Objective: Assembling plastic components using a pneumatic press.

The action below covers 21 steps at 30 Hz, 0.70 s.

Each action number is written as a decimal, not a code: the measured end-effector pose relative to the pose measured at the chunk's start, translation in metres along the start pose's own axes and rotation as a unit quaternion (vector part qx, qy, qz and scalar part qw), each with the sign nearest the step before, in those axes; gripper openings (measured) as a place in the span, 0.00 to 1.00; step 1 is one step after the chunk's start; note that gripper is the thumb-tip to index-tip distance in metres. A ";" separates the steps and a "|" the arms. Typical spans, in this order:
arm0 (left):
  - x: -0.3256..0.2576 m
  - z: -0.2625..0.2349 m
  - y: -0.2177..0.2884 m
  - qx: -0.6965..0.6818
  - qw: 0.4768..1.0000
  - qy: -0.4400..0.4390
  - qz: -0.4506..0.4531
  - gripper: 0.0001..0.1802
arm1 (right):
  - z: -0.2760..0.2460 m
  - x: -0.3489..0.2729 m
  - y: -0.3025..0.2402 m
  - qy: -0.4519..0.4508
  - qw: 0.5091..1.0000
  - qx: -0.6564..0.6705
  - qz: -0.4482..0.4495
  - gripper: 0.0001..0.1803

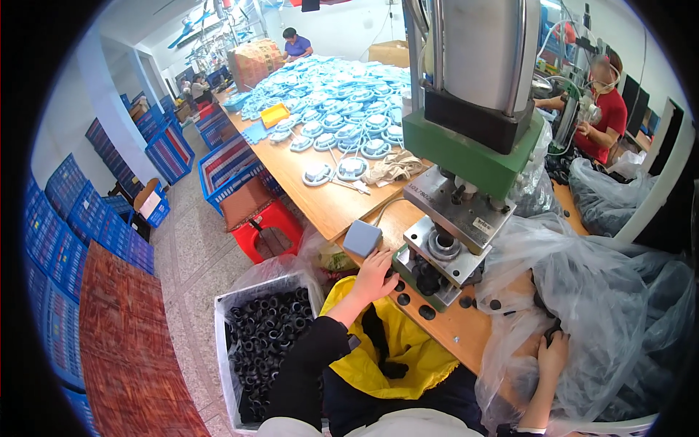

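A bench press with a green head (466, 146) and steel die plates (444, 247) stands before me. Beside its base, my left hand (373, 277) rests at the table edge with fingers apart, close to a small grey box (362, 238). Small black discs (427, 312) lie on the wood near that hand, and dark round parts (429, 278) sit under the lower die plate. Far to the right, my right hand (553, 355) is at a clear plastic bag (575, 284), its fingers closed on a black part (553, 333) whose exact shape is partly hidden.
A yellow cloth or bag (419, 368) lies over my lap. To its left stands a white bin (222, 342) full of black rings. Light-blue corded parts (349, 95) pile across the table (306, 197) behind. A red stool (273, 233) and blue crates (226, 171) stand left; co-workers sit farther off.
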<state>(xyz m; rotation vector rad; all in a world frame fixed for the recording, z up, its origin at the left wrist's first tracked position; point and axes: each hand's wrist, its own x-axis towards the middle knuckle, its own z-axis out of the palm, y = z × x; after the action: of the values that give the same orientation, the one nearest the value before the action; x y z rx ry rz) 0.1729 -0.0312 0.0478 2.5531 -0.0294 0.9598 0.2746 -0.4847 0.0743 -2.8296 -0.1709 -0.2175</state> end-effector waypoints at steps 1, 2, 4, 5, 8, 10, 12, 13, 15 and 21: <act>-0.001 -0.001 0.000 0.007 1.000 0.000 -0.004 0.23 | 0.003 0.000 0.000 0.029 0.999 0.013 -0.008 0.14; -0.002 -0.001 0.000 0.013 1.000 0.001 -0.008 0.24 | 0.004 0.000 0.000 0.059 0.998 0.026 -0.016 0.12; -0.008 0.004 0.010 0.025 0.999 0.018 -0.039 0.23 | 0.000 0.002 0.004 0.027 1.000 0.009 -0.006 0.13; -0.010 0.008 0.014 0.038 0.996 0.037 -0.069 0.22 | -0.002 0.002 0.004 -0.001 1.000 -0.007 0.002 0.15; -0.017 0.018 0.017 0.057 0.990 0.080 -0.106 0.19 | -0.004 0.001 -0.002 -0.013 1.000 -0.004 0.008 0.15; -0.019 0.020 0.017 0.047 0.987 0.082 -0.129 0.18 | -0.004 0.002 -0.003 -0.013 1.000 -0.007 0.007 0.14; -0.023 0.020 0.020 0.039 0.984 0.087 -0.150 0.16 | -0.004 0.001 -0.003 -0.010 1.000 -0.009 0.005 0.14; -0.029 0.020 0.025 0.042 0.984 0.105 -0.138 0.16 | -0.004 0.000 -0.002 -0.013 1.000 -0.008 0.007 0.14; -0.042 0.021 0.036 0.043 0.984 0.121 -0.122 0.15 | -0.005 0.000 -0.001 -0.016 1.000 -0.006 0.013 0.14; -0.042 -0.007 0.070 -0.048 0.992 0.102 -0.061 0.18 | -0.008 0.001 -0.006 -0.026 0.999 0.003 0.032 0.15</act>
<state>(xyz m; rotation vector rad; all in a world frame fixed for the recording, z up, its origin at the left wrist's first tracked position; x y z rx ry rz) 0.1251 -0.0973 0.0521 2.3292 0.1333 1.1365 0.2735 -0.4815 0.0834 -2.8319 -0.0928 -0.1305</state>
